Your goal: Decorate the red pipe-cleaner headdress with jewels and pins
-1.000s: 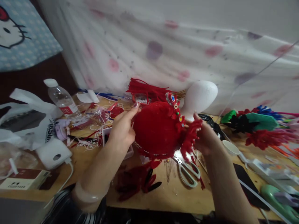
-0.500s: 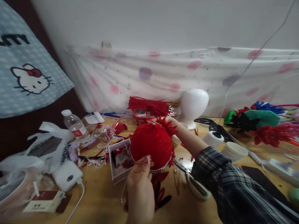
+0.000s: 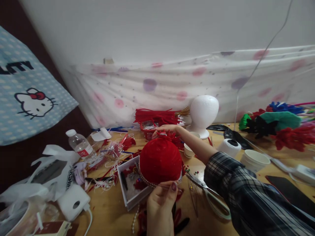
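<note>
A domed red velvet hat with a pearl bead trim along its near edge is held up over the table. On that near edge, my left hand pinches the rim between thumb and fingers. My right hand reaches around to the far side of the hat and steadies it there, its fingers mostly hidden. Red petal-like pieces stick out at the hat's far right. Under the hat's left side stands a white box with red and dark pieces inside.
Right of the hat lie scissors, pins, paper cups and a thread cone. Behind stand a white foam head and a red basket. Leftward are a bottle, plastic bags and a white charger.
The hat has tilted and turned, so its red petals sit farther back. My left hand has shifted right along the rim. The view has also moved slightly.
</note>
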`<action>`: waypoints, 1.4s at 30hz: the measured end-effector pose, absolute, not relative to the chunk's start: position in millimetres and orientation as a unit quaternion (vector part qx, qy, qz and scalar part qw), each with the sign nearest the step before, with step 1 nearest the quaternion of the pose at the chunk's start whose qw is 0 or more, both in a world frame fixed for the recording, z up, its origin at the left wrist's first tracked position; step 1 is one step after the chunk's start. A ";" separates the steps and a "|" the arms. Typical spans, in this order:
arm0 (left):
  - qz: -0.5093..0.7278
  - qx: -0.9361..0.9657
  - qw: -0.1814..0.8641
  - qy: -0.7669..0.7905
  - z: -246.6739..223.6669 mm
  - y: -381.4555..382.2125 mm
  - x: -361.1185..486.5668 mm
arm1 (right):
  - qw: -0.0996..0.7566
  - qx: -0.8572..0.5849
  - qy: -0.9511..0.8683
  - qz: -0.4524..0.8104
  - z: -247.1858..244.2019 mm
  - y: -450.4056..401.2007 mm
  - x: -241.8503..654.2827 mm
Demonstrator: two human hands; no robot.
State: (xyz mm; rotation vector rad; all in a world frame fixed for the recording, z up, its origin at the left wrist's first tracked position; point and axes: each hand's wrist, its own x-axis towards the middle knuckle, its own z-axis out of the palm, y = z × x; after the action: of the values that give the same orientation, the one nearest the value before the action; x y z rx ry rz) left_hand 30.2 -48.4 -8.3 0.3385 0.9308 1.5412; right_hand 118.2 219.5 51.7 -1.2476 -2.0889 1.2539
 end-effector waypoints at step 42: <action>0.373 0.810 0.339 0.301 55.5 184.3 -41.6 | 0.503 -0.530 -0.643 0.231 6.9 143.5 153.4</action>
State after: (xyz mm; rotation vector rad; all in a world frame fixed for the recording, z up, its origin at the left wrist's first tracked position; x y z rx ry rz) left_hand -41.6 184.3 55.5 2.1089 0.7833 0.9715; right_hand 153.4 143.5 6.9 -1.2802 -1.5521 0.5572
